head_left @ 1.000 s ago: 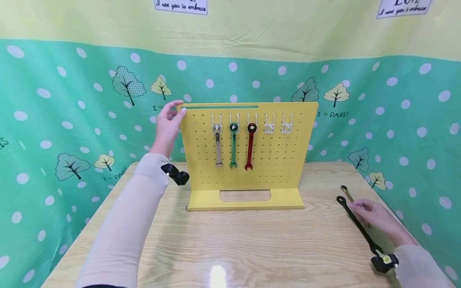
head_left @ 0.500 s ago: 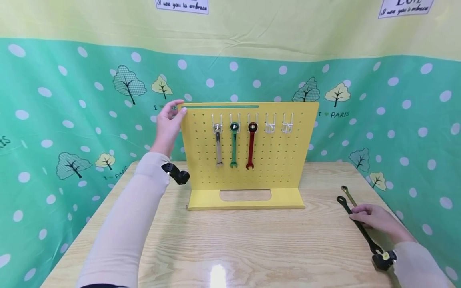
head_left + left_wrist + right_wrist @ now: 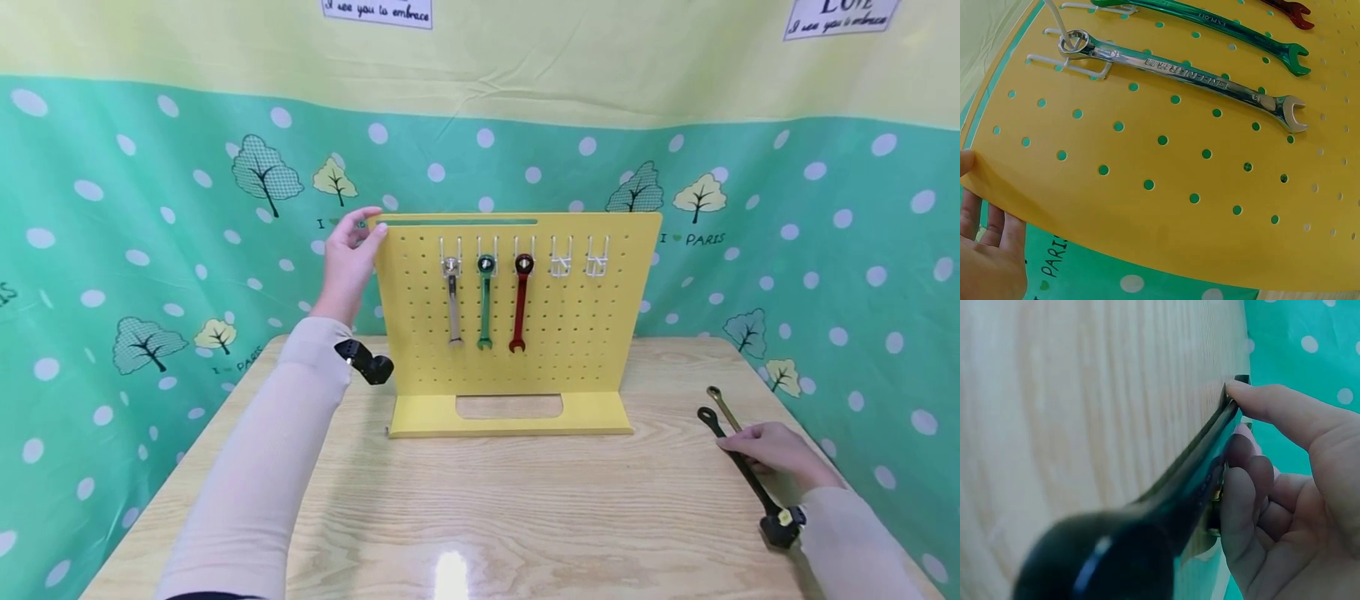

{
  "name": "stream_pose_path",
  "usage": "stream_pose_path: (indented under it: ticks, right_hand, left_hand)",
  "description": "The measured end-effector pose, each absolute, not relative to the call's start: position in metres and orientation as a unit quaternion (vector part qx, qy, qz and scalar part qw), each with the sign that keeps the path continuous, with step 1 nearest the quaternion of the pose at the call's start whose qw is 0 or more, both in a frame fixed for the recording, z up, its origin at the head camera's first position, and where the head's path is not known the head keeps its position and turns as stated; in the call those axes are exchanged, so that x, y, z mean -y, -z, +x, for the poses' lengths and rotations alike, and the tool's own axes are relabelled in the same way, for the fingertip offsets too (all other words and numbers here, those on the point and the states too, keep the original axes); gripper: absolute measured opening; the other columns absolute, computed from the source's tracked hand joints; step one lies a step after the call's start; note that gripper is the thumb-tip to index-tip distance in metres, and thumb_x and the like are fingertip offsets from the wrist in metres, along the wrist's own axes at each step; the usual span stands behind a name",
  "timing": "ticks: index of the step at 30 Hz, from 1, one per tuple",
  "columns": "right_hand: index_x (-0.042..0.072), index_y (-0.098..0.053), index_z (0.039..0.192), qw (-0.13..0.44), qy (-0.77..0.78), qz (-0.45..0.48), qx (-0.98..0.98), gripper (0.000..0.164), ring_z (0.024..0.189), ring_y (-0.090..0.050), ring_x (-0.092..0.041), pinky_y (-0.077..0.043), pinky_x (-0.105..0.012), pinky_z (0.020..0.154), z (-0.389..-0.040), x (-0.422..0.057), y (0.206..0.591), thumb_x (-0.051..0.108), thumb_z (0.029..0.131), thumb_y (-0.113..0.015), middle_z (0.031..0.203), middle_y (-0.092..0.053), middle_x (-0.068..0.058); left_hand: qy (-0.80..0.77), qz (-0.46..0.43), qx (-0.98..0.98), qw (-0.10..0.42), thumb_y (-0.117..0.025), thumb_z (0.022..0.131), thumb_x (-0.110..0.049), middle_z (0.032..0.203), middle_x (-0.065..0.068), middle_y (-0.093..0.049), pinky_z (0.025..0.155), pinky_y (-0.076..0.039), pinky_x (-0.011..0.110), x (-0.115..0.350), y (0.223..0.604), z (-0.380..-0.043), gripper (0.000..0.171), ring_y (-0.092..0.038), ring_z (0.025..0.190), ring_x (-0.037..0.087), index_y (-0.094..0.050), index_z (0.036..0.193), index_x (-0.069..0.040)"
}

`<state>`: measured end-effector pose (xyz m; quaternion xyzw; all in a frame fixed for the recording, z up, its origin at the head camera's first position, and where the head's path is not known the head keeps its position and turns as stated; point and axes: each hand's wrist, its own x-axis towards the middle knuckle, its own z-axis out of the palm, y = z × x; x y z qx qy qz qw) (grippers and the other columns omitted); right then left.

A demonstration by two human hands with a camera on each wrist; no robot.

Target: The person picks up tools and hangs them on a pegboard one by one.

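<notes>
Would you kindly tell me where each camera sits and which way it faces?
Head: worn on the head, facing forward and down at the yellow pegboard and table; the left hand, right hand and both sleeves show.
Left wrist: worn on that wrist, facing the pegboard's front and the silver wrench; part of the left hand shows at lower left.
Right wrist: worn on that wrist, facing along the black wrench; part of the right hand shows at right.
Shared: head and left wrist both show the silver wrench.
</notes>
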<state>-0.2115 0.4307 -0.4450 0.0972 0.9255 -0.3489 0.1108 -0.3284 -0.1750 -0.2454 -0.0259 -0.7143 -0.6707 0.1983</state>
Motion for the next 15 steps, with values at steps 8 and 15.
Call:
stream_pose_path:
  ticks: [8,15]
  right_hand:
    - [0.008,-0.064,0.075,0.119,0.353,0.101,-0.923,0.038,0.066,-0.047,-0.018,-0.038,-0.031,0.061,-0.2135,-0.4299,0.4457,0.042,0.093,-0.070,0.066,-0.046,0.002]
    - [0.006,-0.064,0.077,0.127,0.359,0.095,-0.920,0.041,0.068,-0.049,-0.019,-0.041,-0.032,0.063,-0.2138,-0.4299,0.4442,0.043,0.094,-0.067,0.069,-0.051,0.001]
  left_hand:
    - [0.668,-0.030,0.715,0.202,-0.063,0.100,-0.032,0.117,0.003,-0.059,0.082,-0.045,0.033,0.1756,0.2467,-0.3298,0.038,-0.056,0.101,0.017,-0.059,0.136,-0.022]
    - [0.667,-0.025,0.717,0.202,-0.063,0.100,-0.033,0.117,0.002,-0.059,0.083,-0.045,0.033,0.1759,0.2459,-0.3289,0.038,-0.056,0.101,0.017,-0.059,0.136,-0.023]
